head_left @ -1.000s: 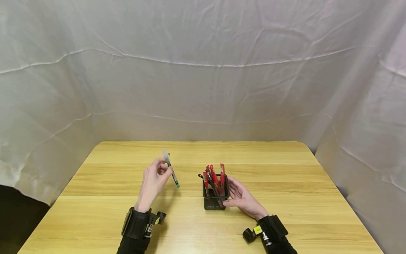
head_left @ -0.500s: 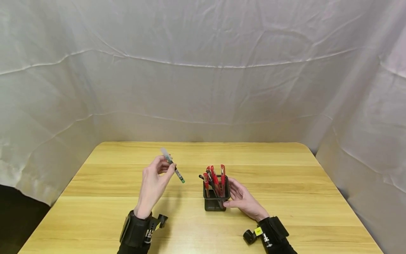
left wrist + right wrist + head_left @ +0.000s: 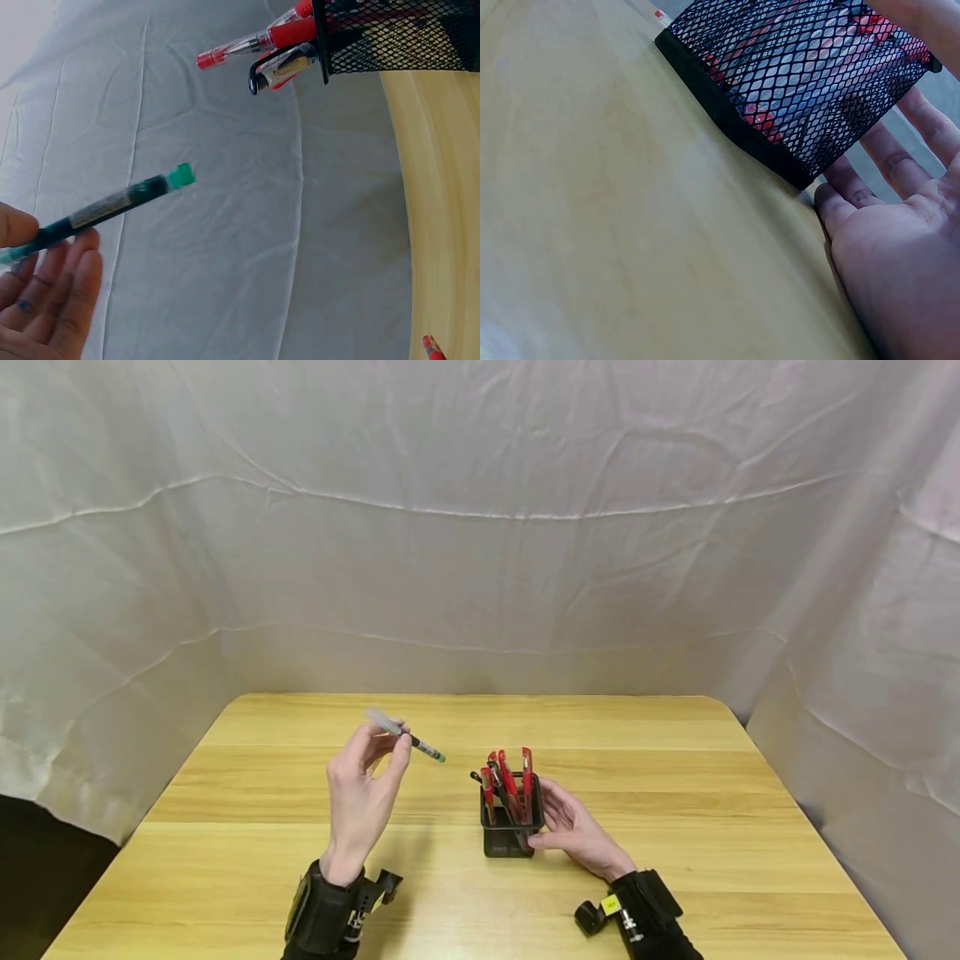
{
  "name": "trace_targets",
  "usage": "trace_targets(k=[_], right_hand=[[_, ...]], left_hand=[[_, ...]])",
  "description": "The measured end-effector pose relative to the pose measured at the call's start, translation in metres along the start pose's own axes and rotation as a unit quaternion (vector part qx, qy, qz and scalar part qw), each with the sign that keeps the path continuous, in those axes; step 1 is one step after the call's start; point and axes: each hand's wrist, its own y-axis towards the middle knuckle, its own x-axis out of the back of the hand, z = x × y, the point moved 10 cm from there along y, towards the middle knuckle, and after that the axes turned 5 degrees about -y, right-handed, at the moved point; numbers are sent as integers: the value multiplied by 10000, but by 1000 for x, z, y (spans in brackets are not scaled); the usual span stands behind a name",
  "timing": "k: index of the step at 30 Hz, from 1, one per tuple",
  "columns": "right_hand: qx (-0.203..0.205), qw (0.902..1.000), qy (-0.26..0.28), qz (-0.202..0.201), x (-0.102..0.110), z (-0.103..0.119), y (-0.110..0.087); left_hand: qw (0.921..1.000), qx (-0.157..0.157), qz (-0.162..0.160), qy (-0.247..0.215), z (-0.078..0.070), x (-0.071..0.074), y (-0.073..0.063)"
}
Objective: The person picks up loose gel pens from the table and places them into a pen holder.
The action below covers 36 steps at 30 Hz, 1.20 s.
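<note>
My left hand (image 3: 366, 789) pinches a green-tipped pen (image 3: 112, 207) between thumb and fingers, above the table and left of the pen holder. The pen slants, its pale translucent end up to the left and its green end pointing right toward the holder. A black mesh pen holder (image 3: 507, 844) stands upright on the table, with several red-capped pens (image 3: 510, 785) and a black pen leaning inside. Around its right side my right hand (image 3: 583, 837) holds it, thumb at the front corner. In the right wrist view the fingers pass behind the mesh (image 3: 802, 82).
The wooden table (image 3: 675, 793) has rounded far corners, with grey cloth (image 3: 480, 585) hanging behind and at both sides. A small red tip (image 3: 431, 345) shows on the table in the left wrist view; the rest of it is cut off.
My left hand has risen slightly and turned the pen from steep to flatter, its green end swinging up and right. My right hand and the pen holder stay in place.
</note>
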Motion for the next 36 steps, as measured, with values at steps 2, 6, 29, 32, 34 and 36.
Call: trace_targets(k=[2, 6, 29, 32, 34, 36], right_hand=[[-6, 10000, 0, -1, 0, 0, 0], [-38, 10000, -40, -33, 1, 0, 1], [-45, 10000, -47, -15, 1, -2, 0], [-25, 10000, -59, -46, 1, -1, 0], [7, 10000, -64, -46, 1, 0, 0], [15, 10000, -62, -50, 2, 0, 0]], left_hand=[[9998, -165, -28, -125, -5, -1, 0], [9982, -433, 100, -406, -12, -6, -1], [9844, -940, 1350, -622, -31, -65, -26], [9845, -863, 1427, -549, -30, -70, -28], [9848, -820, 1454, -481, -30, -72, -29], [9853, -776, 1470, -386, -29, -74, -30]])
